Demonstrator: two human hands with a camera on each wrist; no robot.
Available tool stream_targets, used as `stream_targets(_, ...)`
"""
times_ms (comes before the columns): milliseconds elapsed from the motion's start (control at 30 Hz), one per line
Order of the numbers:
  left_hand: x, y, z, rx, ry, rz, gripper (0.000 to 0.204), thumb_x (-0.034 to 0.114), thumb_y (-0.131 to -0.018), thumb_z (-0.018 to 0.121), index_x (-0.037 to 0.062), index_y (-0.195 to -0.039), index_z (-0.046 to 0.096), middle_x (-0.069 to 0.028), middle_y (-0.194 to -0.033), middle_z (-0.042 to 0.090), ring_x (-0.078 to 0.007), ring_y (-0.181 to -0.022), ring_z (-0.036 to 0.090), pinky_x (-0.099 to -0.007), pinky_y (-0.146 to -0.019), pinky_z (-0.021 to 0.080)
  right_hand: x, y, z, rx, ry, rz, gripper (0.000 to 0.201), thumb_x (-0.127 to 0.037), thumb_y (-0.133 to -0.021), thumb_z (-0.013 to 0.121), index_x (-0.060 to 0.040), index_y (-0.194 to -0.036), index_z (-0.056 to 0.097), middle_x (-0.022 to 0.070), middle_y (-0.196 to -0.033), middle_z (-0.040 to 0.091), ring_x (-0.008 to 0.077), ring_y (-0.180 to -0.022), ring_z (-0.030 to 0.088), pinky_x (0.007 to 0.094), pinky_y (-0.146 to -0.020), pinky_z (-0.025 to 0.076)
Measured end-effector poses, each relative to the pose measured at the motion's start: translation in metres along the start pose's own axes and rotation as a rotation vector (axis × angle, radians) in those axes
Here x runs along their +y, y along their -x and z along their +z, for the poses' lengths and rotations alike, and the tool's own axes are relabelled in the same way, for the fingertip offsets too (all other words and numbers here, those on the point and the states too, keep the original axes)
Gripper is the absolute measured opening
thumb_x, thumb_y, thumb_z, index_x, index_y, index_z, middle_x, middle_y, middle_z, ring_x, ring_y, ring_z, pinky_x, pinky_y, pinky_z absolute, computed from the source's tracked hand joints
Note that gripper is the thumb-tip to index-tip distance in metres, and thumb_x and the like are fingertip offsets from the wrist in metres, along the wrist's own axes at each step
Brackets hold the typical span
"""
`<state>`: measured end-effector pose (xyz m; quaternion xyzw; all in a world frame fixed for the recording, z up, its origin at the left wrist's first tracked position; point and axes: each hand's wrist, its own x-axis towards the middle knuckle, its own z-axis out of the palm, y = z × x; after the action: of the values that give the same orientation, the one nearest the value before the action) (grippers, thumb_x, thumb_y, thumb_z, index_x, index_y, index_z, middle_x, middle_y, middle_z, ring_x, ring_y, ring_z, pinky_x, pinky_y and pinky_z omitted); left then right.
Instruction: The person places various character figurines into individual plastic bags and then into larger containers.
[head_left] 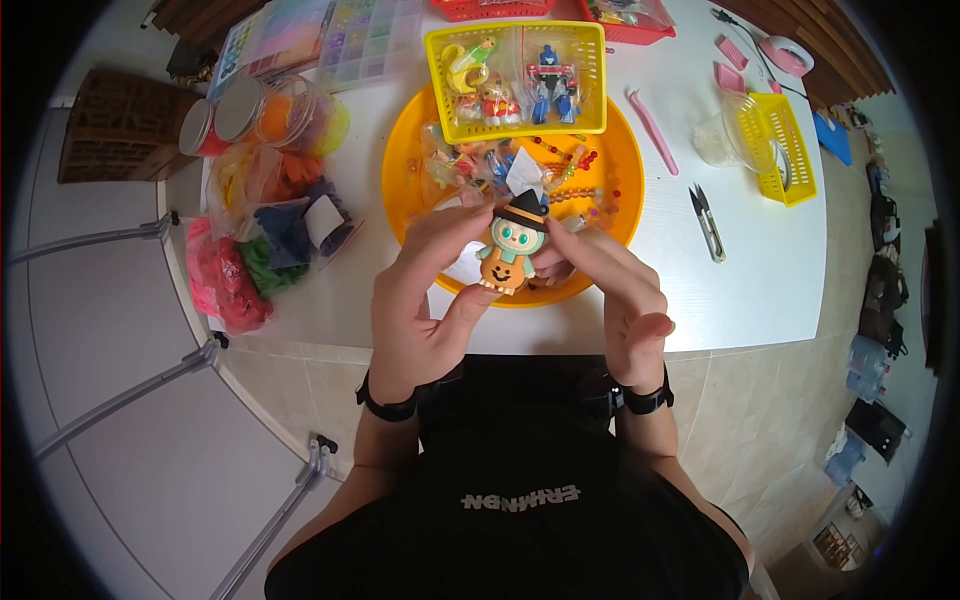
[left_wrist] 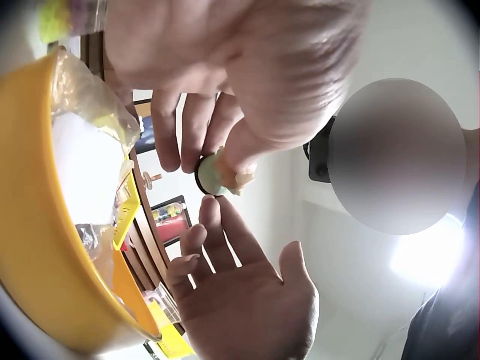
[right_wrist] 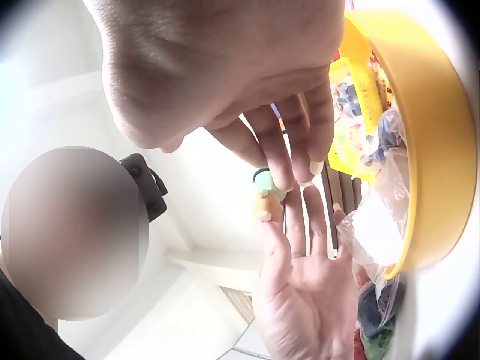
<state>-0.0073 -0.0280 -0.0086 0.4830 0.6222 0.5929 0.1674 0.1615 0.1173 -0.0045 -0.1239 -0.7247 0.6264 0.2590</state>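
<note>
A small figurine with a mint face, black witch hat and orange pumpkin body is held upright above the round orange tray. My left hand pinches it, thumb at its base and fingers behind its side. My right hand has its fingertips at the hat and the figurine's other side, fingers fairly straight and thumb apart. In the left wrist view the figurine sits between the left thumb and fingers, the right fingertips touching its edge. The right wrist view shows the figurine beside the right fingers.
A yellow basket of bagged toys rests on the tray's far side. Beaded strings and plastic bags lie in the tray. At left are jars and colored bags; at right, scissors, pink tweezers and another yellow basket.
</note>
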Motion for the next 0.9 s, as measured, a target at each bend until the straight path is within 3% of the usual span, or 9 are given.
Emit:
stream_targets(267,-0.003,0.003,0.026,0.085,0.253,0.041,0.064,0.003,-0.065,0.096,0.004,-0.117,0.058,-0.0158,-0.123,0.064,-0.0255,-0.114,0.063,-0.0365,-0.098,0.05,-0.002,-0.002,-0.003,-0.019,0.078,0.004,0.116,-0.086,-0.092,0.012,0.0097,-0.137,0.059,0.0193,-0.108,0.068,0.0277,-0.094,0.066,0.0357,-0.089,0.051)
stream_targets(567,0.004,-0.005,0.008,-0.004,-0.051,0.034,0.059,0.004,-0.071,0.091,0.0022,-0.123,0.063,-0.0158,-0.128,0.068,-0.0291,-0.118,0.064,-0.0397,-0.103,0.049,0.002,0.0,-0.004,0.049,-0.016,0.027,0.116,-0.086,-0.093,0.014,0.0113,-0.136,0.058,0.0179,-0.104,0.071,0.0255,-0.092,0.066,0.0354,-0.084,0.051)
stream_targets(900,0.001,-0.002,0.016,0.038,0.011,0.013,0.06,0.003,-0.067,0.094,0.0033,-0.116,0.06,-0.0146,-0.12,0.066,-0.0274,-0.112,0.065,-0.0366,-0.096,0.051,0.001,-0.001,-0.003,0.051,0.011,0.051,0.115,-0.086,-0.093,0.014,0.0097,-0.134,0.061,0.018,-0.103,0.071,0.0249,-0.088,0.065,0.0346,-0.081,0.051)
